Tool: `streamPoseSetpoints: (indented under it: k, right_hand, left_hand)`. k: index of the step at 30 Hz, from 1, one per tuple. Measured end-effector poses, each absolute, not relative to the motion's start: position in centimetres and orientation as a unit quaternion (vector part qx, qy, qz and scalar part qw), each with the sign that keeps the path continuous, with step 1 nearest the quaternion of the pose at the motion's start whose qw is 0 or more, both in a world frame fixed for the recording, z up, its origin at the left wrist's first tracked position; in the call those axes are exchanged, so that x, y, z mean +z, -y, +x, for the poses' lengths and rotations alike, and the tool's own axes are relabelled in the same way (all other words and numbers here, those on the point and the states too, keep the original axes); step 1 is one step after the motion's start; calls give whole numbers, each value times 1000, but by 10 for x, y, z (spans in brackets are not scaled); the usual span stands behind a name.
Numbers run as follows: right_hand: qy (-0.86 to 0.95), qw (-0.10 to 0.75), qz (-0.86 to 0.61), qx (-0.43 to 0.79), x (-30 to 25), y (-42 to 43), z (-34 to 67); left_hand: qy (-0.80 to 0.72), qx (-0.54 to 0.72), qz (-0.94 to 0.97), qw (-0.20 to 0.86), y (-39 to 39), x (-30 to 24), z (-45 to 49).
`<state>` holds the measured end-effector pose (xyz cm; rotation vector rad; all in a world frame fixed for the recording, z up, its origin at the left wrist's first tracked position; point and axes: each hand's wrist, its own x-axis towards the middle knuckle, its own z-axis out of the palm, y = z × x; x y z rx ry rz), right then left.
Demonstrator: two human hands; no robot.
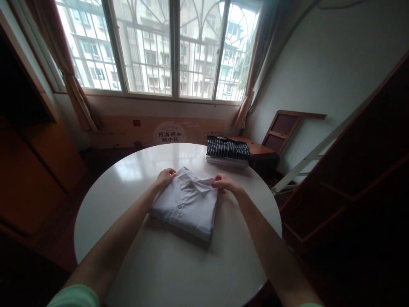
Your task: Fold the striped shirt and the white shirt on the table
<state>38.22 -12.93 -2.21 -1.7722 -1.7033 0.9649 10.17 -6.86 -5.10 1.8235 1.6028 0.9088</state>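
Note:
A white collared shirt [188,204], folded into a neat rectangle, lies on the round white table [108,230] with its collar toward the window and a button showing at the front. My left hand [165,177] pinches the shirt's far left corner beside the collar. At the far right corner, my right hand [226,182] grips the fabric between thumb and fingers. Both hands are closed on the shirt, and the fingertips are partly hidden by cloth.
Toward the table's far right edge sits a stack of folded clothes, a black-and-white striped garment [227,147] on top of white ones [227,162]. Beyond it stand a wooden chair [281,130] and a pale ladder [306,162]. A printed cardboard panel [128,128] leans under the window.

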Motion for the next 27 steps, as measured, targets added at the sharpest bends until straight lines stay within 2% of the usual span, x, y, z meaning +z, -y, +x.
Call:
streamPoseSetpoints:
  k: [2, 4, 13, 15, 17, 20, 25, 27]
  right_hand:
    - [640, 167, -572, 486, -15, 138, 394]
    - [636, 135, -532, 543, -11, 145, 398]
    - [664, 285, -464, 513, -9, 148, 368]
    - [669, 265, -459, 520, -11, 147, 370]
    - [673, 204, -482, 522, -13, 145, 372]
    - [683, 135, -551, 461, -17, 143, 368]
    - [704, 109, -675, 190, -22, 145, 340]
    - [700, 104, -694, 131, -24, 148, 332]
  left_hand:
    - [-586, 328, 677, 300, 67, -45, 100]
    - [-572, 329, 679, 322, 64, -39, 104]
    - [-511, 306, 730, 336, 73, -42, 147]
    - [-514, 312, 734, 316, 75, -48, 150]
    - [-525, 313, 735, 293, 75, -52, 151]
    - [-541, 308, 739, 258, 75, -54, 153]
    - [-548, 282, 758, 214, 78, -53, 155]
    - [-561, 274, 757, 193, 80, -53, 154]
